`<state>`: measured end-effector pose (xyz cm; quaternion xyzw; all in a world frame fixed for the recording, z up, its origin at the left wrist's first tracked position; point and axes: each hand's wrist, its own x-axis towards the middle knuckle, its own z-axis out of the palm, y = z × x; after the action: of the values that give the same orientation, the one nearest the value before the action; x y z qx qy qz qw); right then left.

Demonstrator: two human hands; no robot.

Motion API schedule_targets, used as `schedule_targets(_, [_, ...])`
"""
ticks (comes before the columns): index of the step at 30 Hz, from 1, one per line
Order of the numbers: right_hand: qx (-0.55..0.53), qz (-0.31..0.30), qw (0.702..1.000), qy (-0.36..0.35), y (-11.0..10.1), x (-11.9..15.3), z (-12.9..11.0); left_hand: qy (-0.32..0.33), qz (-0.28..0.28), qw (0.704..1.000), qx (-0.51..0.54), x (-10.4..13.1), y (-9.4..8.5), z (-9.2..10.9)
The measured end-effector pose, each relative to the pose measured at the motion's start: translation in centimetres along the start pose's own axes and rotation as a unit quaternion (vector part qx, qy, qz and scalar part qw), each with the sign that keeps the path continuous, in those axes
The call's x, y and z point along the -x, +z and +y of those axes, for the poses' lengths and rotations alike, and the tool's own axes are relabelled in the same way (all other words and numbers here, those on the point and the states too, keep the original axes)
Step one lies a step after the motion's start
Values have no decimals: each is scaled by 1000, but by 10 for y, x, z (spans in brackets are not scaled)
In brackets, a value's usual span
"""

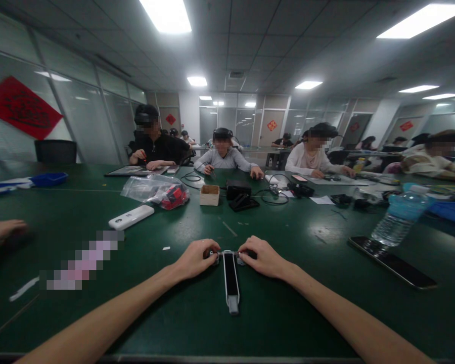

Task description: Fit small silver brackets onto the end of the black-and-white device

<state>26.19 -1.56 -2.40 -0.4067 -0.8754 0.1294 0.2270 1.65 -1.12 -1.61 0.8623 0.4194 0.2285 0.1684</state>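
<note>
On the green table (288,323), right in front of me, lies a long narrow item (231,278) with a black top, a white rim and a grey piece at its near end. I cannot make out its kind. Small greyish parts stick out from both sides of its far end. My left hand (197,259) has its fingers closed on the left side part. On the opposite side, my right hand (263,257) pinches the right one. Fingers partly cover both parts, so their details are hidden.
To the right, a water bottle (396,222) stands by a dark phone (396,263). Ahead are a small open box (210,197), a black case (238,189) and a plastic bag (147,188). A white device (132,217) lies left, near another person's hand (3,234). Co-workers sit opposite.
</note>
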Motion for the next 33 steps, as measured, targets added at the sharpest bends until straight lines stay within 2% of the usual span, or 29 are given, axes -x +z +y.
schedule_targets(12, [-8,2,1000,12,-5,-1,-7,1,-6,1000,1,0,-1,1])
schedule_targets(33, [-33,7,999,35,-1,0,-3,-3,-10,1000,-5,1,-2,2])
